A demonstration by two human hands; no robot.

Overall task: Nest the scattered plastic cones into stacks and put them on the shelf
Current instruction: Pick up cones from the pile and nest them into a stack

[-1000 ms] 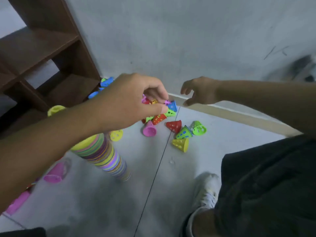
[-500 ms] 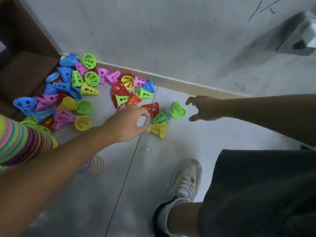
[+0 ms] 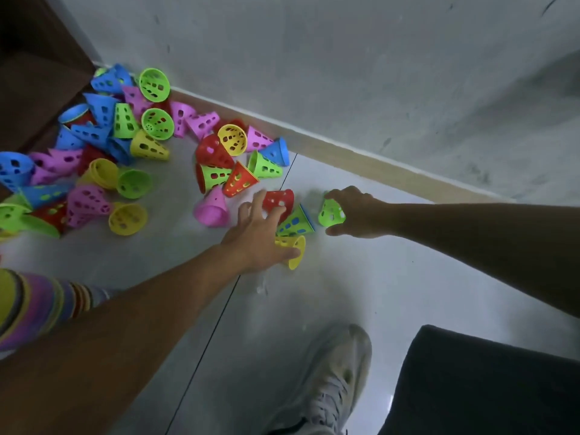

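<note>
A grey wall (image 3: pixel 345 58) with tan skirting (image 3: pixel 376 164); 1 white sneaker (image 3: pixel 332 381) on the tiled floor (image 3: pixel 361 293)

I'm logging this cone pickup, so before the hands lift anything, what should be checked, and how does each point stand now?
1. Right hand has its green cone gripped: ok.
2. Left hand has closed on a cone: not ok, fingers spread over the red cone and yellow cone.
3. Green-in-blue cone pair clear of both hands: cannot tell.
4. Striped stack ready at left: ok.
5. Shelf within sight: ok.
</note>
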